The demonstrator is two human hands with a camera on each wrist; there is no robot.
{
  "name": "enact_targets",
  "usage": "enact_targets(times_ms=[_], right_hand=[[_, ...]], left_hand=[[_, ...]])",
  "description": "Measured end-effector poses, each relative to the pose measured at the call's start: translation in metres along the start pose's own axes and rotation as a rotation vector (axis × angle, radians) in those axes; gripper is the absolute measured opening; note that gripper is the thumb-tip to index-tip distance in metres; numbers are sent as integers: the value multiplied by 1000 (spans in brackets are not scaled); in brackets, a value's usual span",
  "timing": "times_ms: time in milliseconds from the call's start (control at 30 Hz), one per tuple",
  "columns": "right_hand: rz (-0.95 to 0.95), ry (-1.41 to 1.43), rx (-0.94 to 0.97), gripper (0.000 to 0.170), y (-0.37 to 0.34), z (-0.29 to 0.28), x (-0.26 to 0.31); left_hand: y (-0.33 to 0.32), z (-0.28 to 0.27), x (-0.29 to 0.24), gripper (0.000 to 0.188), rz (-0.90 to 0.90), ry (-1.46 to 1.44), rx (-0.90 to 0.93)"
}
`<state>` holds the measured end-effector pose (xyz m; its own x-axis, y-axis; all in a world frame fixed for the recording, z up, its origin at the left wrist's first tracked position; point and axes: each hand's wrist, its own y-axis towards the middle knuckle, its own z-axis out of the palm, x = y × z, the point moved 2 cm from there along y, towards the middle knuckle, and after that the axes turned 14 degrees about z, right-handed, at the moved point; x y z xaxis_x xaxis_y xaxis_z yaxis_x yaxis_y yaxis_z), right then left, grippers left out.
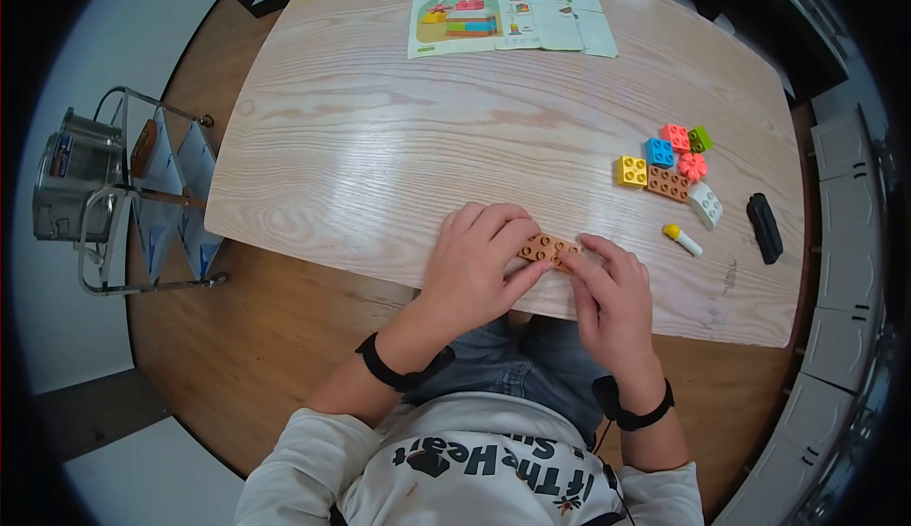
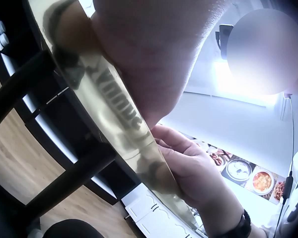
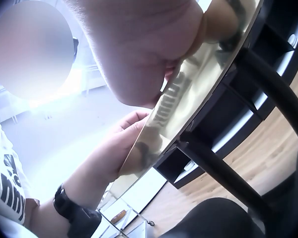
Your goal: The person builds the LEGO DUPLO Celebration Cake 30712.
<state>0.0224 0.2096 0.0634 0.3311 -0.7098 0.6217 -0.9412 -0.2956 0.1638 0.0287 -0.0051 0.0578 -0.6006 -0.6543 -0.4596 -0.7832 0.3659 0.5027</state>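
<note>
An orange-brown brick with studs (image 1: 539, 247) lies near the table's front edge in the head view, between both hands. The left hand (image 1: 479, 265) holds its left end, the thumb along the near side and the fingers behind. At its right end, the right hand (image 1: 612, 298) grips it with thumb and fingers. The wrist views show the left hand (image 2: 149, 54) and right hand (image 3: 144, 49) close up at the table edge, with the brick hidden.
Right of the hands lie yellow (image 1: 631, 172), blue (image 1: 659, 153), brown (image 1: 668, 183) and other bricks, a white stick with a yellow tip (image 1: 683, 240) and a black case (image 1: 764, 229). An instruction sheet (image 1: 517, 37) lies at the back; a metal cart (image 1: 157, 194) stands left.
</note>
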Motion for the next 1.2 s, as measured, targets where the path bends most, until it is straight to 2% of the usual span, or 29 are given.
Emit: enact_targets(times_ms=[167, 467, 667, 867, 967, 1067, 1133, 1167, 1200], right_hand=[[19, 1, -23, 43, 0, 3, 0], [64, 26, -13, 38, -1, -2, -3], [108, 197, 1, 35, -2, -4, -12], [75, 89, 28, 31, -2, -4, -4], [133, 357, 40, 30, -5, -7, -13], [235, 526, 62, 30, -4, -44, -21], [113, 393, -15, 30, -2, -75, -43], [118, 345, 3, 29, -1, -92, -51], [115, 291, 26, 28, 4, -110, -57]], left_hand=[[6, 8, -6, 40, -19, 11, 16], [5, 5, 0, 49, 29, -41, 36], [4, 6, 1, 53, 27, -47, 31], [0, 9, 2, 54, 24, -38, -10], [-1, 6, 1, 52, 52, -33, -19], [1, -3, 8, 46, -35, -288, -60], [11, -22, 21, 41, -162, -372, -28], [15, -34, 27, 39, -239, -414, -21], [25, -46, 36, 33, -224, -371, 1]])
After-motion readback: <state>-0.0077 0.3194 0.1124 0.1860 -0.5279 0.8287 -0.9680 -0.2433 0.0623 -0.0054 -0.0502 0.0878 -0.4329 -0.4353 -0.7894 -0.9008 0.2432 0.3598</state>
